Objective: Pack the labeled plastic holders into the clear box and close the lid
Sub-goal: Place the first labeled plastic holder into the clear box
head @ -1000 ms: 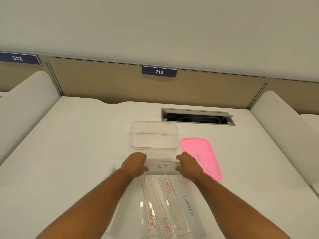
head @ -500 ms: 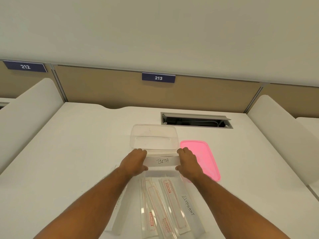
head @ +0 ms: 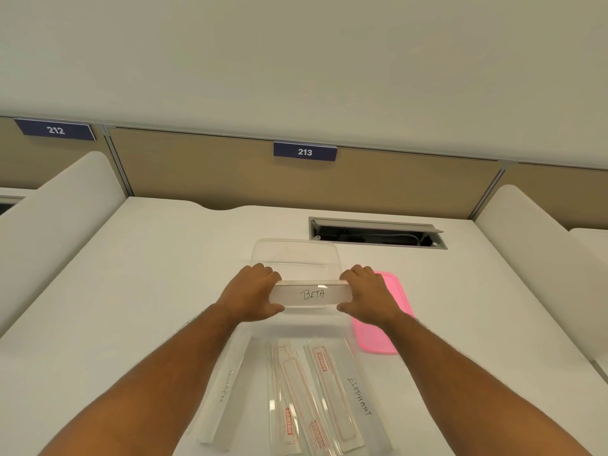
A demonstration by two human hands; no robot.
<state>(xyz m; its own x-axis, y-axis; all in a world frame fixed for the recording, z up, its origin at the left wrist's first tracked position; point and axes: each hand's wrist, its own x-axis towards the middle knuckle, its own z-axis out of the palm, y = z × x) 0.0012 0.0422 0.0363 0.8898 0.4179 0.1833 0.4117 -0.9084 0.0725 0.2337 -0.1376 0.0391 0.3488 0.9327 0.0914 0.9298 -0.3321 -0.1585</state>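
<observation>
A person's left hand [head: 251,292] and right hand [head: 368,296] grip opposite ends of the holder labeled BETA [head: 311,294], held level over the near rim of the clear box [head: 294,255] at the middle of the white desk [head: 131,291]. The pink lid [head: 393,311] lies just right of the box. More holders, among them ELEPHANT [head: 360,396] and GIRAFFE [head: 225,390], lie toward the desk's near edge.

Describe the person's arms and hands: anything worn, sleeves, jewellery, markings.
Both forearms are bare up to the bottom edge of the picture; no sleeves show. The left hand and right hand wear no gloves, and no rings, watch or wristbands are visible. Fine hair shows along the forearms. No tattoos or other markings can be seen. The palms and upper arms are out of view.
</observation>
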